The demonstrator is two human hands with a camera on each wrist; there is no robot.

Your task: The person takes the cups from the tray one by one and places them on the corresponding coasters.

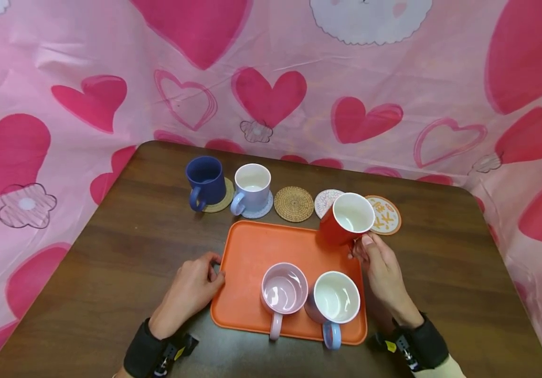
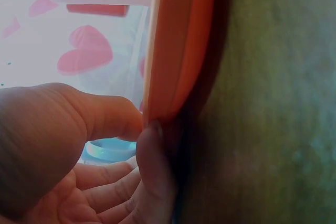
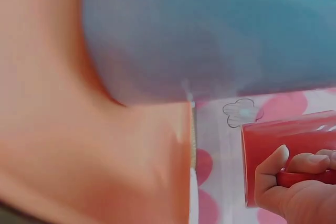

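Note:
In the head view my right hand [image 1: 384, 270] grips the handle of a red mug [image 1: 333, 229] with a white inside. The mug overlaps the back right corner of an orange tray [image 1: 249, 252] and part of a white speckled coaster [image 1: 326, 199]. In the right wrist view, fingers curl through the red handle [image 3: 299, 178]. My left hand [image 1: 190, 289] pinches the tray's left rim between thumb and finger, as the left wrist view shows. On the tray stand a pink mug [image 1: 271, 304] and a purple-blue mug [image 1: 315, 310], handles toward me.
Behind the tray, a dark blue mug [image 1: 211, 186] sits on a straw-coloured coaster [image 1: 225, 199], and a light blue mug [image 1: 256, 199] on a pale blue one. A round woven coaster [image 1: 294, 204] and an orange-rimmed coaster [image 1: 386, 218] lie farther right. Heart-patterned cloth [image 1: 299, 147] hangs behind the table.

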